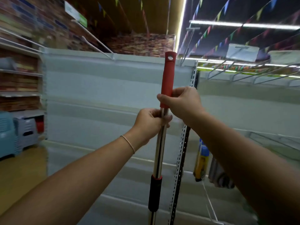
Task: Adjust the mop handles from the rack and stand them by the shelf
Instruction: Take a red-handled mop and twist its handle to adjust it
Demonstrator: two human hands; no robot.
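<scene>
I hold one mop handle (pixel 159 153) upright in the middle of the view. It is a shiny metal pole with a red grip (pixel 168 75) on top, which has a hanging hole, and a black collar (pixel 155 193) lower down. My right hand (pixel 181 103) is closed around the bottom of the red grip. My left hand (pixel 150 124) grips the metal pole just below it. The pole's lower end runs out of the frame. Behind it stands the white end panel of a shelf (pixel 105 103).
A perforated shelf upright (pixel 182 143) stands just right of the pole. Wire hooks (pixel 243 75) stick out of the right-hand rack, with a yellow-and-blue item (pixel 201 161) hanging lower. Plastic stools (pixel 17 133) and stocked shelves are at the left.
</scene>
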